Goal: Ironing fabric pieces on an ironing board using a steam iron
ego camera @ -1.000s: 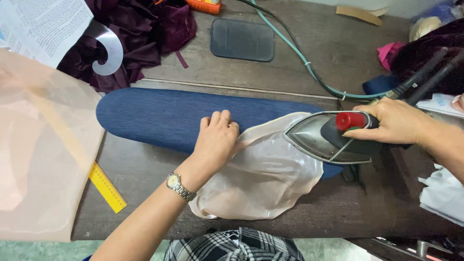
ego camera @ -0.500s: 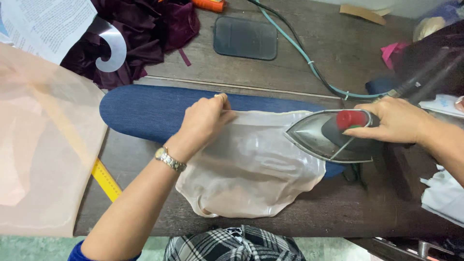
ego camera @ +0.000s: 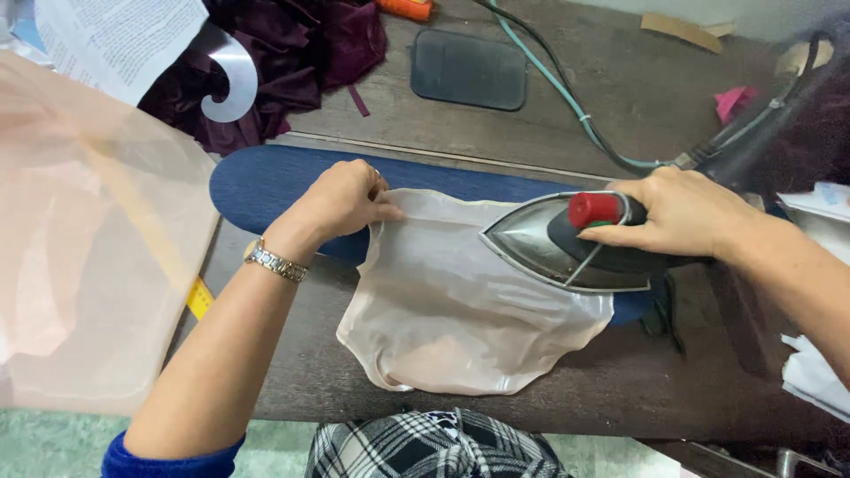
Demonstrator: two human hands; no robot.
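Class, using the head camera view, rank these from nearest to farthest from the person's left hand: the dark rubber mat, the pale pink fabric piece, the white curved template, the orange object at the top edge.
Measured from the left hand:
1. Pale pink fabric piece, pinched at its corner, just right.
2. Dark rubber mat, above and right.
3. White curved template, above and left; close to the mat's rank.
4. Orange object, top edge.

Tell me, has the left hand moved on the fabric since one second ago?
Yes. The left hand has slid away from the iron, toward the rounded end of the blue pressing board, and now pinches the edge of the pale fabric.
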